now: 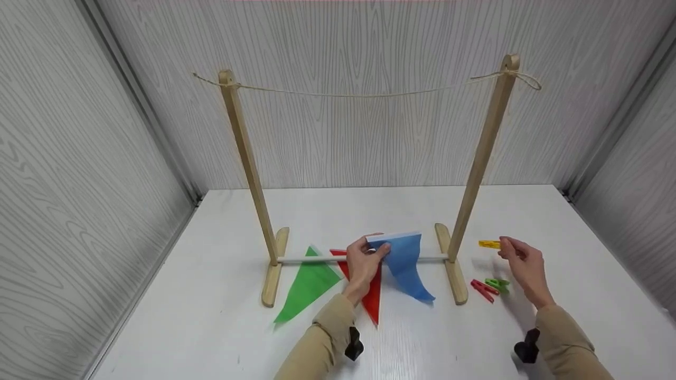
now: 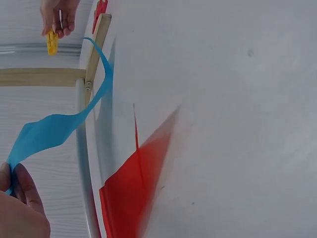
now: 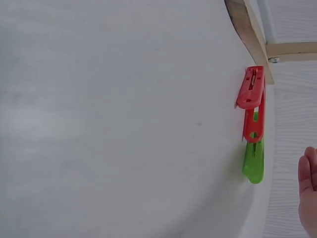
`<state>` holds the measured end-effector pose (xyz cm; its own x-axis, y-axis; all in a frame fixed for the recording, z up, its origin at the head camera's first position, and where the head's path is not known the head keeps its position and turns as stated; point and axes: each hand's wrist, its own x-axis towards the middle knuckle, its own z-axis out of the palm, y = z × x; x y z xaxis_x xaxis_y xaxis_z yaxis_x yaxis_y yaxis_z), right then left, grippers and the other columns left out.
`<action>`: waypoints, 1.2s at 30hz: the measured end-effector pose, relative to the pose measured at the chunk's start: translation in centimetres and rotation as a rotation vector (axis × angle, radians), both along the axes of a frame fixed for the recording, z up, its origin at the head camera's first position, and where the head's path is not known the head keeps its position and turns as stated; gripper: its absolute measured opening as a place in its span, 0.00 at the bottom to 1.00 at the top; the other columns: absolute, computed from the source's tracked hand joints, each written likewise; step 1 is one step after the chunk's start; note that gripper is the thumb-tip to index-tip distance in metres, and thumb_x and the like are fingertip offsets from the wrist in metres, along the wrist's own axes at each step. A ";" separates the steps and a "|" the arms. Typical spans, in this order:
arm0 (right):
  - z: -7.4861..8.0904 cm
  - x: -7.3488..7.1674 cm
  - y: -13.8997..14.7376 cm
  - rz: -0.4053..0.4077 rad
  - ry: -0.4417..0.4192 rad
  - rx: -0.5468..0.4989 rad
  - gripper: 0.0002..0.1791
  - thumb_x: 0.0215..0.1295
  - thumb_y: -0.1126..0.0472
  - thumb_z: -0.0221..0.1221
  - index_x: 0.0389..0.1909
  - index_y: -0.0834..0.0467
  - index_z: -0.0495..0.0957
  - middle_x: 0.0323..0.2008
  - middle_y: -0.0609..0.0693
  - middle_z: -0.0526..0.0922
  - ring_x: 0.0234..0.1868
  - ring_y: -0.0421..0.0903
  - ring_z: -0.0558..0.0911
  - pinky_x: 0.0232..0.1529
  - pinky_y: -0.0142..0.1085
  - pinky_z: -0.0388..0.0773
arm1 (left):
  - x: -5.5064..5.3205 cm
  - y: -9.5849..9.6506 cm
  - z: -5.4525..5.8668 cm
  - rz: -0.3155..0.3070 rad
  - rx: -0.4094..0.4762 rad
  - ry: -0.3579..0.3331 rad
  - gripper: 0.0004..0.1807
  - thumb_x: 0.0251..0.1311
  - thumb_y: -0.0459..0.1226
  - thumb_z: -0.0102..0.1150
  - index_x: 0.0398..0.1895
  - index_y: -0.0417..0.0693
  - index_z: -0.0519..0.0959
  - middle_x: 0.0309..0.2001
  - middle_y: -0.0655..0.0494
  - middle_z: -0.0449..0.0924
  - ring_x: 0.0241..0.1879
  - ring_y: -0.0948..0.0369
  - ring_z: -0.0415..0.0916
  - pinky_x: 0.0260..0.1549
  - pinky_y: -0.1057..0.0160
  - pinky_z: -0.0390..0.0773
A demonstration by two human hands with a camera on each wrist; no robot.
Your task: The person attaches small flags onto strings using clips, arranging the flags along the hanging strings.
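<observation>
Between thumb and fingers my left hand (image 1: 364,266) pinches the top edge of a blue pennant flag (image 1: 404,264), whose tip hangs down to the right. Off to the right, my right hand (image 1: 525,264) holds a yellow clothespin (image 1: 489,244) above the table. Below that hand lie red clothespins (image 1: 483,290) and a green clothespin (image 1: 497,285), close together. A red pennant flag (image 1: 373,298) lies partly hidden behind my left hand, and a green pennant flag (image 1: 307,287) lies to its left. In the right wrist view only part of my right hand (image 3: 309,193) shows.
A wooden stand has a left post (image 1: 245,163) and a right post (image 1: 483,150), joined low down by a white rod (image 1: 296,259). Twine (image 1: 364,96) sags between the post tops, with loose ends outside. Grey wood-grain panels enclose the white table (image 1: 211,253).
</observation>
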<state>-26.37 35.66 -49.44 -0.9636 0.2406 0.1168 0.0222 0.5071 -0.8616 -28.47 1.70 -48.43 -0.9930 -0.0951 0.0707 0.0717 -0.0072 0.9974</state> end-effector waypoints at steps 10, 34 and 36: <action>1.8 -0.4 -0.4 0.033 0.096 -0.356 0.25 0.73 0.46 0.56 0.61 0.58 0.76 0.39 0.30 0.82 0.41 0.29 0.82 0.49 0.15 0.76 | -0.2 0.1 1.5 -0.003 0.054 -0.030 0.11 0.61 0.38 0.69 0.42 0.39 0.86 0.37 0.48 0.87 0.33 0.64 0.82 0.46 0.59 0.86; 7.5 -0.7 -2.9 0.237 0.426 -0.745 0.11 0.72 0.65 0.57 0.49 0.62 0.83 0.48 0.52 0.79 0.46 0.39 0.87 0.54 0.28 0.80 | -0.4 -0.4 5.8 -0.078 0.086 0.062 0.13 0.66 0.38 0.65 0.45 0.34 0.85 0.41 0.41 0.88 0.37 0.62 0.84 0.50 0.61 0.85; 7.9 -0.8 -3.1 0.254 0.460 -0.784 0.10 0.72 0.67 0.56 0.49 0.64 0.82 0.48 0.54 0.78 0.46 0.41 0.87 0.54 0.29 0.81 | -0.4 -0.5 6.2 -0.089 0.077 0.074 0.13 0.66 0.38 0.65 0.45 0.35 0.85 0.41 0.41 0.88 0.37 0.62 0.84 0.50 0.61 0.85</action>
